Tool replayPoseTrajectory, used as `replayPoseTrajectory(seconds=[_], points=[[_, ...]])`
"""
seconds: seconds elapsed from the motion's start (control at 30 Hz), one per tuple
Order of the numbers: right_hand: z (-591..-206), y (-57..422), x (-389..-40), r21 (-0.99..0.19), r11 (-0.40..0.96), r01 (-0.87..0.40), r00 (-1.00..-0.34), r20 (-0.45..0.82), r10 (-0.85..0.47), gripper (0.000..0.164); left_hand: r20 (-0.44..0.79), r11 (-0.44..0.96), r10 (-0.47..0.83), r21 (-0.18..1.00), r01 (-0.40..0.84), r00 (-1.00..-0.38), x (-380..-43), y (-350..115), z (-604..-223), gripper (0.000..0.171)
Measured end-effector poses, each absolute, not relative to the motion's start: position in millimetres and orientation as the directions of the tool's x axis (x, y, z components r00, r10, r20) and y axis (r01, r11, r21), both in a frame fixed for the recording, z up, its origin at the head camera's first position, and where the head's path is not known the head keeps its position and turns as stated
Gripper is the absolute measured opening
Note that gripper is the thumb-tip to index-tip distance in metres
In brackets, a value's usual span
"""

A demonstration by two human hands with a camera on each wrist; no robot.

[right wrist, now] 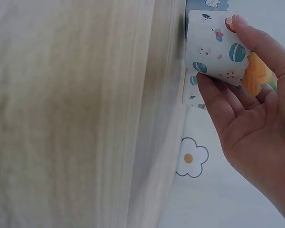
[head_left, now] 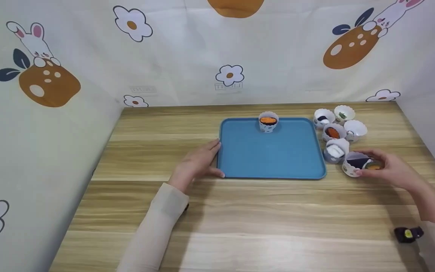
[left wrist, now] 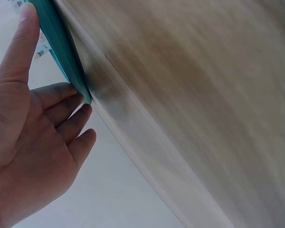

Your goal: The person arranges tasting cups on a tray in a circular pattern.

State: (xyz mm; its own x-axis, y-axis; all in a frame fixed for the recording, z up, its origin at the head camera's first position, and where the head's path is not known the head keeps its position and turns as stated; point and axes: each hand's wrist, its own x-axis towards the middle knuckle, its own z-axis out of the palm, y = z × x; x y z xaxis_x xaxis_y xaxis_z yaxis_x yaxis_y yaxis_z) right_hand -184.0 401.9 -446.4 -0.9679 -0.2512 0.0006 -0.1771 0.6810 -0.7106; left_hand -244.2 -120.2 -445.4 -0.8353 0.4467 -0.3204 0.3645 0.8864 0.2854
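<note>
My left hand [head_left: 198, 162] rests at the near left corner of a blue tray [head_left: 274, 158]. Its fingers touch the left rim and the thumb lies at the front corner; in the left wrist view the fingers are loosely extended against the tray edge [left wrist: 61, 47]. To the tray's right, my right hand [head_left: 393, 170] pinches a patterned paper cup [head_left: 350, 170] between thumb and fingers. Inside that cup is something dark, and an orange piece with green [head_left: 373, 166] shows at its rim. The right wrist view shows the orange piece [right wrist: 255, 76] ruffled, beside the palm.
On the tray's far edge stands a paper cup [head_left: 266, 126] with an orange-topped dark piece. Several more cups cluster right of the tray, including one with white contents [head_left: 336, 151] and one with a red-orange piece [head_left: 332, 133]. A patterned wall sheet [head_left: 179, 75] borders the wooden table [head_left: 157, 151].
</note>
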Motion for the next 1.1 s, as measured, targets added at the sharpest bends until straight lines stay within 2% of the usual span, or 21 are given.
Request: replayPoseTrajectory(seconds=[0.87,1.1], points=[[-427,393,-180,-0.677,0.713,-0.183,-0.968,-0.003,-0.251,0.054,-0.324,0.891,0.436,0.287,0.352,-0.839,-243,-119,-442,0.107],[-423,387,-181,-0.713,0.669,-0.211,-0.961,0.025,-0.276,0.052,-0.318,0.884,0.46,0.256,0.392,-0.829,-244,-119,-442,0.107]])
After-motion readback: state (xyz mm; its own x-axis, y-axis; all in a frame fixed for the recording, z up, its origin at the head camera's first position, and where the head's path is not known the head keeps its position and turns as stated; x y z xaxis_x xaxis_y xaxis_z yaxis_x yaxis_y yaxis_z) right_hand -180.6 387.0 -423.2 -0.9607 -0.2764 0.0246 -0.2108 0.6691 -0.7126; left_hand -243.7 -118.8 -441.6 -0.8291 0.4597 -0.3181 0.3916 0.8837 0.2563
